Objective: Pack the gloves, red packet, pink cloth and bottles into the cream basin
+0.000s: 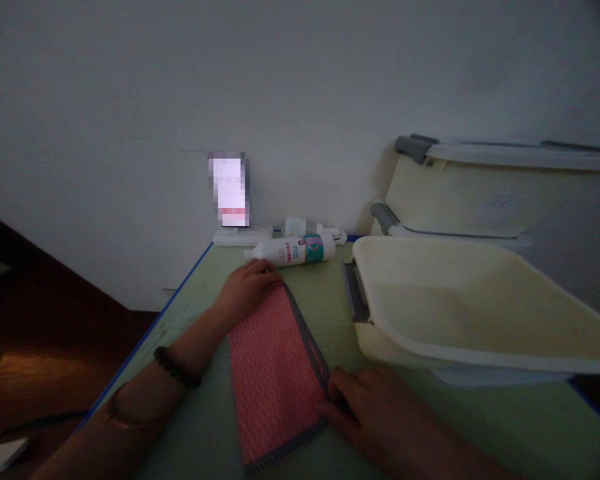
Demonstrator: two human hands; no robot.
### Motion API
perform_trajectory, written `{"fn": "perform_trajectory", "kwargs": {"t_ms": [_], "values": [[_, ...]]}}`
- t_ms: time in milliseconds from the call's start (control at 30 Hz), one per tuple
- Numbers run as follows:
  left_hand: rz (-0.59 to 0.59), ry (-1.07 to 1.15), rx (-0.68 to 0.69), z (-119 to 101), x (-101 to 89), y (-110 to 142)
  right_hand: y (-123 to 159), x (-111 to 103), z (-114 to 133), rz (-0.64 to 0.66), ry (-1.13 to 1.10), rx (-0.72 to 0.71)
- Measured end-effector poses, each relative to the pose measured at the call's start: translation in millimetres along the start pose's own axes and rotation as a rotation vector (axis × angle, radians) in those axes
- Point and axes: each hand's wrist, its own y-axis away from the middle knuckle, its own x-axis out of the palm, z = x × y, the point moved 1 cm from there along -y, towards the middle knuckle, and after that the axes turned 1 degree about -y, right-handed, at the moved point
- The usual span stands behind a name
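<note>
A pink cloth (pixel 275 373) with a dark grey border lies folded flat on the green table (pixel 330 313). My left hand (pixel 247 287) rests on its far corner, fingers curled down onto the edge. My right hand (pixel 375 407) presses on the cloth's near right corner, fingers pinched at the border. A beaded bracelet (pixel 176 368) sits on my left wrist.
A white bottle (pixel 293 250) lies on its side at the table's far end, by a lit phone (pixel 230 190) on a white stand against the wall. A large cream plastic tub (pixel 470 307) fills the right side, another tub (pixel 480 193) behind it. Dark floor lies left.
</note>
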Motion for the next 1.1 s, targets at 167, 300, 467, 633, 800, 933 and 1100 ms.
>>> {"fn": "perform_trajectory", "kwargs": {"t_ms": [167,300,467,633,800,933,1100], "values": [[-0.062,0.028,-0.008,2.4,4.0,-0.1,3.5,-9.2,2.0,0.139,0.028,0.035],[-0.109,0.032,-0.028,1.1,2.4,0.1,5.9,-14.2,2.3,0.150,-0.027,-0.013],[-0.138,0.022,-0.047,-0.8,0.1,0.3,3.7,-14.0,-0.3,0.011,-0.022,0.011],[-0.144,0.015,-0.046,-1.6,0.6,0.1,-0.6,-8.8,-1.6,0.108,0.018,0.007],[-0.177,0.005,-0.070,-0.4,0.6,1.4,8.9,-17.3,-5.2,0.067,-0.083,0.002],[-0.219,-0.030,-0.094,1.4,0.4,1.7,14.0,-30.7,-8.0,0.058,-0.157,0.020],[-0.265,-0.059,-0.093,1.0,2.5,-1.4,7.8,-25.6,-9.1,0.020,-0.045,0.055]]}}
